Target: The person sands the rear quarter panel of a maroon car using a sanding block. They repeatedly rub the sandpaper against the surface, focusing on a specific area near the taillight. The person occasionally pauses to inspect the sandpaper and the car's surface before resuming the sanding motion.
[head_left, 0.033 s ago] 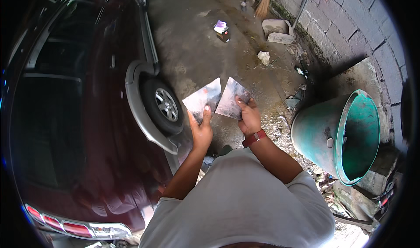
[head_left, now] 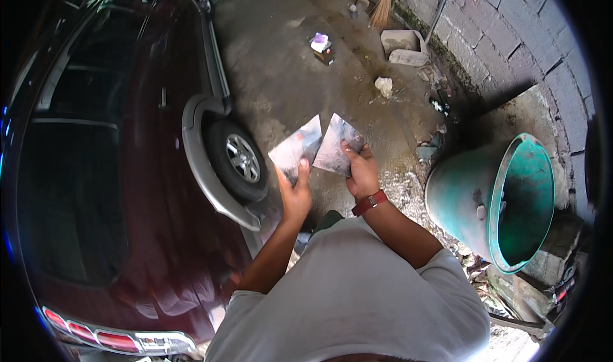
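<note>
My left hand (head_left: 294, 193) is closed on the lower corner of a thin, flat, pale square card (head_left: 295, 142), its thumb lying on the face. A second flat square card (head_left: 333, 140), pinkish grey with dark smudges, is gripped by my right hand (head_left: 362, 170), thumb on top and fingers bent at its edge. Both are held up in front of me, tilted away from each other, their near edges close together. Grey and reddish marks show on their faces; what they depict is unclear. My fingers underneath are hidden.
A dark red car (head_left: 163, 189) stands close on my left. To my right a large green bin (head_left: 460, 196) lies tilted by a block wall (head_left: 491, 27). Ahead on the wet ground are a small box (head_left: 324, 54), a pale stone (head_left: 384, 87), a dustpan (head_left: 408, 57) and a broom (head_left: 383, 7).
The view has shifted very slightly. Both hands keep the same hold on the two cards.
</note>
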A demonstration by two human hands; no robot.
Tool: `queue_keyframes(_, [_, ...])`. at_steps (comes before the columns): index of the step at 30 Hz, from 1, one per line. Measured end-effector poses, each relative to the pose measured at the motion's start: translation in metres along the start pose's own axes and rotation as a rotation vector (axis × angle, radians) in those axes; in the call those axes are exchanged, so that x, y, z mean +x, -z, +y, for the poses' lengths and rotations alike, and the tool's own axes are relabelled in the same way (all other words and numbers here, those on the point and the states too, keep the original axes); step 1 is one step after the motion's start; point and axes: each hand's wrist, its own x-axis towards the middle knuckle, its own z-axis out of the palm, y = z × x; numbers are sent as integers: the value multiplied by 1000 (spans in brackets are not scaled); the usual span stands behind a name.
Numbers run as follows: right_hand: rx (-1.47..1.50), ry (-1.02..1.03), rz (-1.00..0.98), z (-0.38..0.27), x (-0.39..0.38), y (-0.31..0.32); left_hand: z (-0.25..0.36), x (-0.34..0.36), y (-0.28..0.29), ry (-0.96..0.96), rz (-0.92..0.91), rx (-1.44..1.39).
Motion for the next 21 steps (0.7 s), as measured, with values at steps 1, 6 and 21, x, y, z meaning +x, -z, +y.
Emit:
queue_keyframes(1, [-19,10,6,-9,16,-14,4,15,-12,-23,-28,69])
queue_keyframes(6, [-92,-2,-152,-46,79,-67,16,76,-42,-55,-48,203])
queue_keyframes(21, [-569,105,-658,-21,232,-302,40,288,52,-104,-25,347])
